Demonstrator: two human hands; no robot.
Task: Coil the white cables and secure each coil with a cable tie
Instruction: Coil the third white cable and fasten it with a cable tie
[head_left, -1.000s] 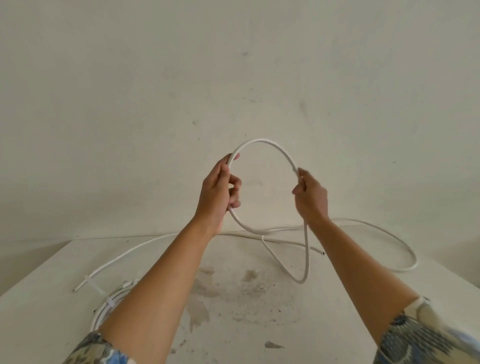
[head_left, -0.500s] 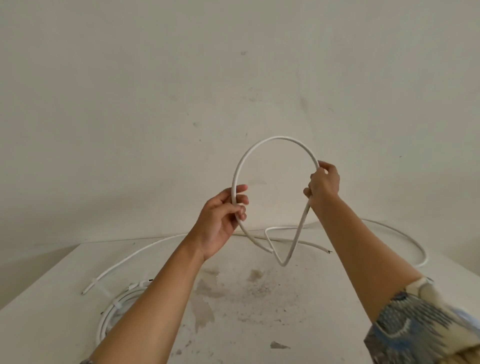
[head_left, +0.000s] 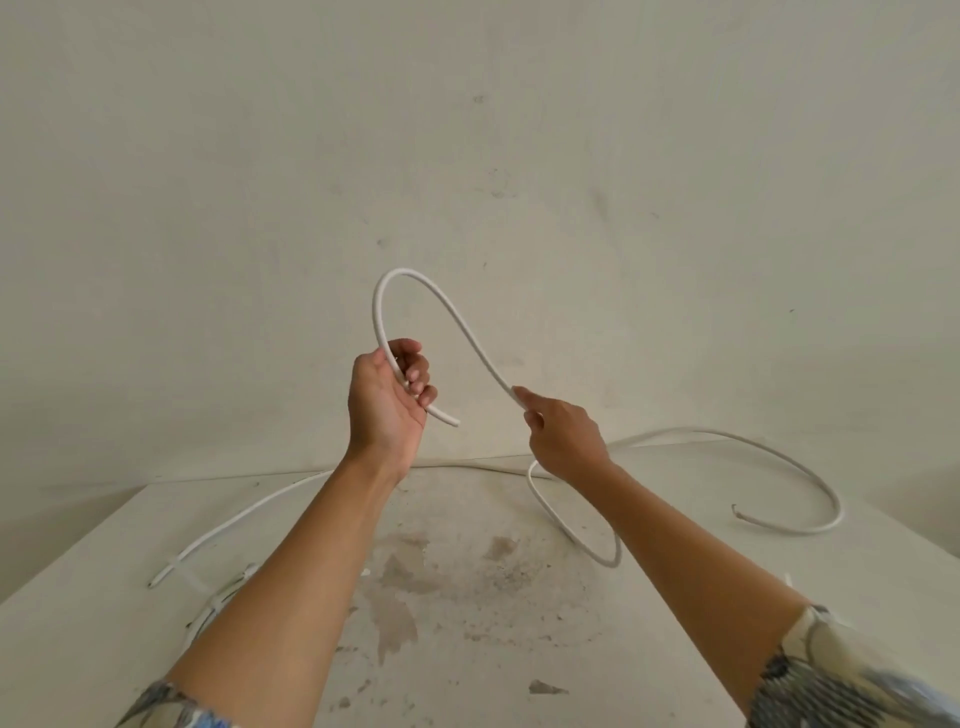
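As we count what lies before us, we find two grips and both are busy with one white cable (head_left: 441, 301). The left grip (head_left: 389, 400) has its fingers curled round the cable close to its cut end (head_left: 451, 421), which pokes out just below the palm. The right grip (head_left: 563, 436) pinches the same cable further along. Between the two the cable rises in a single arch, held up in the air above the far part of the desk (head_left: 519, 649). Below the right grip it drops into one blurred loop (head_left: 550, 512) over the desk. One long curve (head_left: 810, 467) sweeps round the right side and stops at a loose end (head_left: 736, 512). One more white run (head_left: 234, 525) lies slanting on the left side. One white bundle (head_left: 210, 608) sits at the near left, mostly hidden behind the left forearm. We cannot tell whether these runs belong to one cable or to several, since they pass behind the arms. Two patterned sleeves (head_left: 831, 675) show at the near edge. The desk is pale and worn, with brown stains (head_left: 400, 587) in its middle. It stands against a plain off-white wall (head_left: 467, 156) that carries a few small marks.
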